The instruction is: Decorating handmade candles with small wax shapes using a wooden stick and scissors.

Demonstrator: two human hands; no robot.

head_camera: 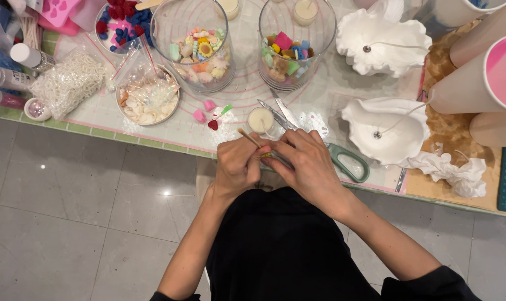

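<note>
A: What are your hands doing at the table edge?

B: Your left hand (237, 167) is pinching a thin wooden stick (247, 137) with curled fingers, its tip slanting up to the left. Your right hand (308, 164) is closing its fingertips on something small and yellow-green (265, 154) where the two hands are meeting; it is too small to name. Both hands are touching each other just over the near edge of the silicone mat (319, 106).

A: What is lying closest to you?

B: A small glass votive candle (260, 120) is standing just beyond your knuckles. Scissors with green handles (347, 161) are lying partly under your right hand, blades pointing up and left.

A: And the packages and containers?

B: Two clear glass cylinders are standing further back: the left one (197, 47) is holding pastel wax shapes, the right one (291, 50) brighter cubes. A clear plastic bag of white rings (69, 83) is lying at the left, beside a round tin of shells (148, 100) under a clear wrapper. White bottles (10, 72) are lying at the far left edge. Two white shell-shaped dishes (384, 131) with wicks are sitting at the right, near pink-lined paper cups (481, 78) and crumpled tissue (453, 170).
</note>
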